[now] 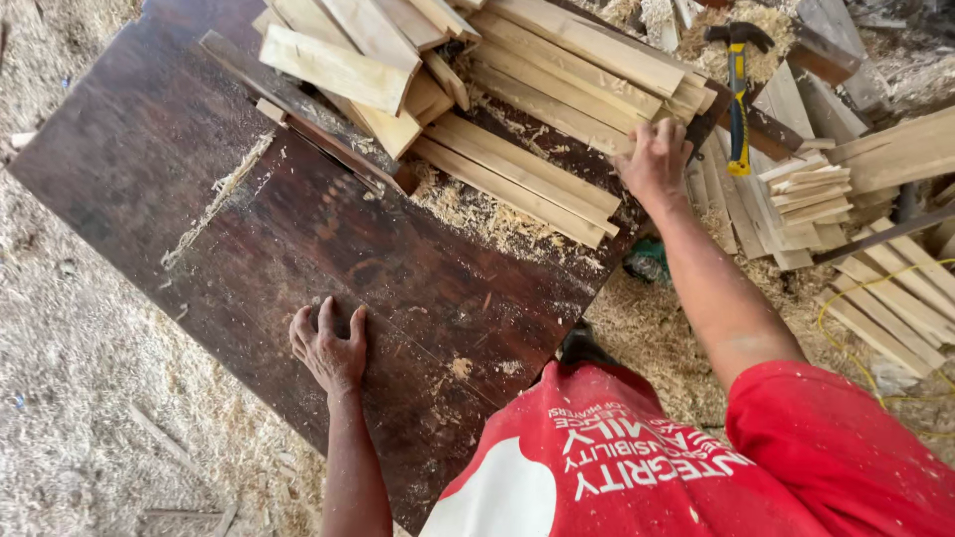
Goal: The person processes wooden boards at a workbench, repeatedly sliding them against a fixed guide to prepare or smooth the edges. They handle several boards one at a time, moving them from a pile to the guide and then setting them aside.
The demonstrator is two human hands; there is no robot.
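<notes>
Hands (329, 348) flat on tabletop (179, 149)

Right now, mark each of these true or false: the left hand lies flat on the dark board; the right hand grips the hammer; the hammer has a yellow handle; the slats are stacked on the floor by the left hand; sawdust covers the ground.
1. The left hand lies flat on the dark board: true.
2. The right hand grips the hammer: false; it rests on the pale wood slats, apart from the hammer.
3. The hammer has a yellow handle: true.
4. The slats are stacked by the left hand: false; they lie at the board's far end.
5. Sawdust covers the ground: true.
</notes>
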